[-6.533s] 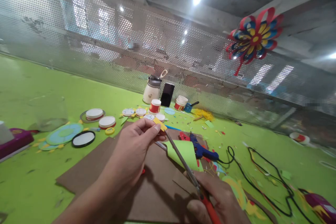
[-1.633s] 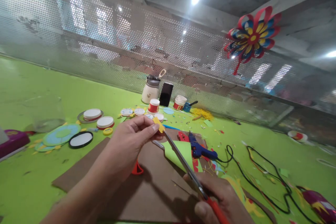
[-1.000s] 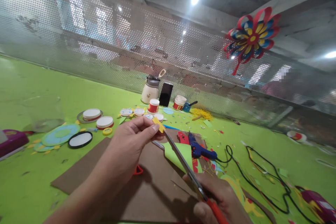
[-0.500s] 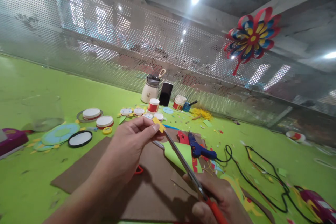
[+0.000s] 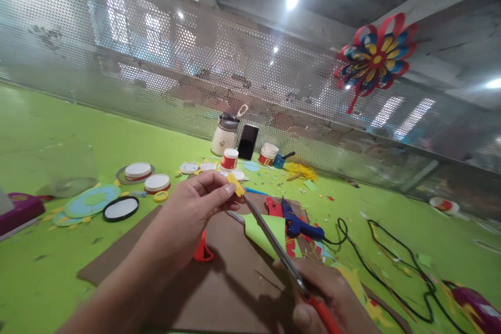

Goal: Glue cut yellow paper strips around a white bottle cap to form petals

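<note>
Between the thumb and fingers of my left hand [image 5: 195, 203] is a small yellow paper piece [image 5: 235, 185], pinched and held up above the brown cardboard [image 5: 230, 292]. My right hand [image 5: 324, 292] grips red-handled scissors [image 5: 274, 242], partly hidden by the fingers. The blade tips reach the lower right edge of the yellow paper; I cannot tell whether they cut into it. Under the blades lies a curled light green paper sheet [image 5: 266, 229]. A red tool handle [image 5: 203, 249] shows on the cardboard beside my left wrist.
Right of the cardboard lies a blue glue gun [image 5: 301, 225] with a black cord [image 5: 391, 287]. White lids [image 5: 156, 183] and a blue paper flower [image 5: 92, 201] are at left. Behind stand a white jug [image 5: 224, 139], a phone [image 5: 248, 142] and tubs [image 5: 229, 159]. Paper scraps litter the green table [image 5: 129, 135].
Both hands stay nearly in place, with the yellow paper still at the scissor tips. The left forearm has shifted slightly left, showing more of the red handle. The view has moved a little.
</note>
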